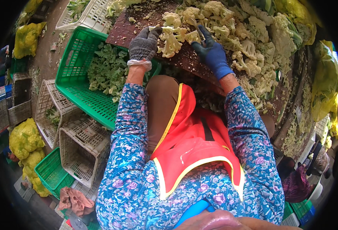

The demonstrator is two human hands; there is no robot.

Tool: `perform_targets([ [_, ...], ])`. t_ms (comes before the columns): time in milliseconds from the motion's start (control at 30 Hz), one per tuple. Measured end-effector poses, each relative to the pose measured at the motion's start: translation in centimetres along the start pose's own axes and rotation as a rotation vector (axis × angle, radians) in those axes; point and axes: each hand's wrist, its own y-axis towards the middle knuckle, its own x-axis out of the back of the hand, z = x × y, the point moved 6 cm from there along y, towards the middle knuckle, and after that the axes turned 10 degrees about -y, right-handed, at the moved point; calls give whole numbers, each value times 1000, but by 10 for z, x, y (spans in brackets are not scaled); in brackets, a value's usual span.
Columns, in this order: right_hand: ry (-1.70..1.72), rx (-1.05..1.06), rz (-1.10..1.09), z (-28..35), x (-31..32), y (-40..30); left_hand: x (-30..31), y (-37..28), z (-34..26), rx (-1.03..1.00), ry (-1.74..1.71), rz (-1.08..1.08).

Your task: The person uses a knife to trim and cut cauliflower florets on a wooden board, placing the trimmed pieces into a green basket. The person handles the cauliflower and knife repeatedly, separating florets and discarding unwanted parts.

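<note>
My left hand (pixel 144 44), in a grey knit glove, grips the stem of a cauliflower piece (pixel 169 46) above the near edge of a dark red board (pixel 123 26). To its right my right hand (pixel 210 50), in a blue coated glove, is closed around a small knife (pixel 197 28), whose blade points up and left among the florets. Part of the knife is hidden by the fingers. A pile of cut cauliflower florets (pixel 250 31) covers the board beyond and right of my right hand. Left of my knee, a green plastic crate (pixel 80 95) holds cauliflower florets (pixel 107 72).
White plastic crates (pixel 83 149) and a smaller green crate (pixel 54 169) stand at the left. Yellow mesh sacks of cauliflower (pixel 25 141) lie at far left, with another yellow sack (pixel 327 77) at right. A co-worker (pixel 296 184) is at lower right.
</note>
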Motion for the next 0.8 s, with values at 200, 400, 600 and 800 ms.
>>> perform_targets([
  [200, 149, 55, 29, 29, -11, 14, 13, -12, -13, 156, -224, -130],
  [400, -2, 5, 53, 40, -29, 30, 76, -25, 4, -217, 458, -403],
  [600, 810, -100, -66, 31, -25, 11, 18, -43, -33, -270, 522, -122],
  [800, 1050, -118, -125, 47, 2, -5, -19, -19, -47, -275, -6, -63],
])
